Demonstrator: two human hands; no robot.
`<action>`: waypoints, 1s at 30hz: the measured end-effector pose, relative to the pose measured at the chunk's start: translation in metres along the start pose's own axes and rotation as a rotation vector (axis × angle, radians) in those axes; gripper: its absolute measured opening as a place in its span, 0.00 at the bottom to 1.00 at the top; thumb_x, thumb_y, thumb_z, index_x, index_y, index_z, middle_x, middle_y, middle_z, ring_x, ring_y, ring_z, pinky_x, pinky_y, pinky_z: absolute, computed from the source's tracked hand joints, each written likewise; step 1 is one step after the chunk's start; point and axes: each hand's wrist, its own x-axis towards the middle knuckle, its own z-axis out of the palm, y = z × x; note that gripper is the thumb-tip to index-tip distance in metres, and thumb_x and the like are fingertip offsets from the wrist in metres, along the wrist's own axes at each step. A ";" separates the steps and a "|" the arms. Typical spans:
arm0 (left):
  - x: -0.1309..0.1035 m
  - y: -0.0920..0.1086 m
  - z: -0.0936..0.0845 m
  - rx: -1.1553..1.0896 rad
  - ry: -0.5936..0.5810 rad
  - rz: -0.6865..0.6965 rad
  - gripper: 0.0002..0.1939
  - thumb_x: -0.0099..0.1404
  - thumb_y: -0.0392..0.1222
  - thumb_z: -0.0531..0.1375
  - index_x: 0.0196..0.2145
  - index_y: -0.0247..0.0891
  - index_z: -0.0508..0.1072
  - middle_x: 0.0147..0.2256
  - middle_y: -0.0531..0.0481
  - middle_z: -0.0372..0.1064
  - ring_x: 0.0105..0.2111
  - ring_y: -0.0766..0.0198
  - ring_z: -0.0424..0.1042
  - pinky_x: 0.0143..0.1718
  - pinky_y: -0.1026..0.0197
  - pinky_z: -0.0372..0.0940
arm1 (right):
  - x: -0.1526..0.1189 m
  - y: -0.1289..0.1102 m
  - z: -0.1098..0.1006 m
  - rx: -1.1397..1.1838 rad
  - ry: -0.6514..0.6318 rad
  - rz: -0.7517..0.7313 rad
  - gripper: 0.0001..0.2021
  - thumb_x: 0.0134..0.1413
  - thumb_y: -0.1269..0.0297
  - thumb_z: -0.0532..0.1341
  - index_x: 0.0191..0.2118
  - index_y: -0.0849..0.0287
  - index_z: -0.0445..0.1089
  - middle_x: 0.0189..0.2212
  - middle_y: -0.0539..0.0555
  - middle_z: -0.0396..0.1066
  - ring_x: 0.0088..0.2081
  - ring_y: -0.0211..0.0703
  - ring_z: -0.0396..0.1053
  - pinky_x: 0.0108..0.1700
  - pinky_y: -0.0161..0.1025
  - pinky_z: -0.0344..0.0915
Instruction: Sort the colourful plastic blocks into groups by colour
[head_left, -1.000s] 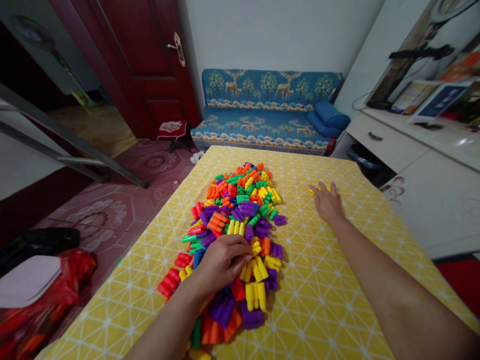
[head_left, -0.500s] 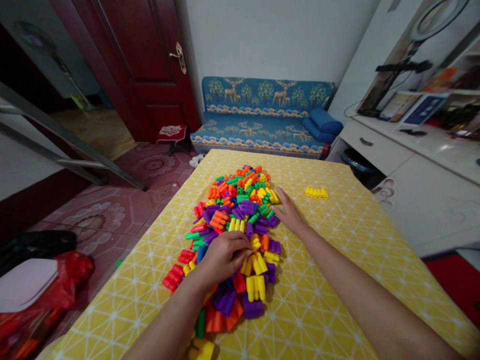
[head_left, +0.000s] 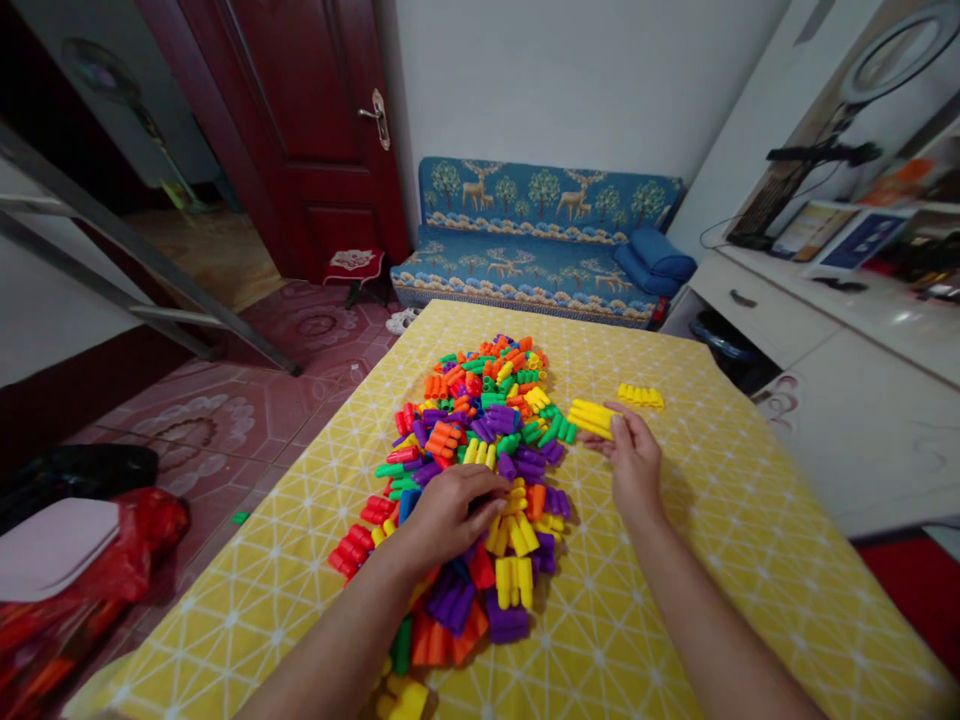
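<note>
A long heap of colourful plastic bullet-shaped building blocks [head_left: 442, 438], in red, orange, yellow, green, purple and blue, covers the middle of the table. My right hand [head_left: 636, 465] is raised just right of the heap, its fingers closed on a yellow building block [head_left: 591, 418]. Over the near part of the heap, my left hand [head_left: 454, 508] is bent with its fingers pressed together at a small yellow block [head_left: 517, 495]. Its palm hides the pieces underneath. Another yellow block row [head_left: 641, 396] lies apart on the cloth, beyond my right hand.
A yellow patterned cloth [head_left: 637, 640] covers the table. Behind it stands a blue sofa [head_left: 517, 255], with a small red stool [head_left: 354, 265] beside it. A white cabinet [head_left: 840, 420] is at the right; a metal ladder [head_left: 187, 290] and red bag [head_left: 154, 525] are at the left.
My right hand has left the heap's right edge, moving right and nearer, and now holds a yellow block. My left hand has stayed about in place. The view has shifted slightly.
</note>
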 end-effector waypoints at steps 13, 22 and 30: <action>-0.005 -0.009 0.000 -0.330 0.104 -0.108 0.19 0.61 0.50 0.65 0.46 0.36 0.75 0.40 0.45 0.76 0.39 0.57 0.74 0.43 0.59 0.67 | -0.114 -0.010 0.052 -0.005 -0.437 0.042 0.17 0.58 0.59 0.62 0.53 0.50 0.65 0.48 0.53 0.71 0.47 0.44 0.72 0.49 0.41 0.70; -0.006 -0.013 0.002 -0.366 0.077 -0.150 0.20 0.58 0.53 0.66 0.41 0.33 0.77 0.32 0.47 0.75 0.31 0.62 0.72 0.33 0.64 0.65 | -0.117 -0.014 0.050 -0.038 -0.346 0.061 0.12 0.55 0.57 0.63 0.45 0.51 0.70 0.39 0.52 0.73 0.38 0.44 0.72 0.40 0.40 0.71; -0.004 -0.015 0.000 -0.301 0.157 -0.179 0.21 0.57 0.55 0.67 0.36 0.32 0.78 0.24 0.52 0.66 0.24 0.68 0.62 0.26 0.67 0.55 | -0.028 -0.007 -0.026 -0.084 0.214 -0.076 0.18 0.56 0.51 0.59 0.47 0.55 0.69 0.34 0.52 0.69 0.27 0.35 0.62 0.31 0.35 0.64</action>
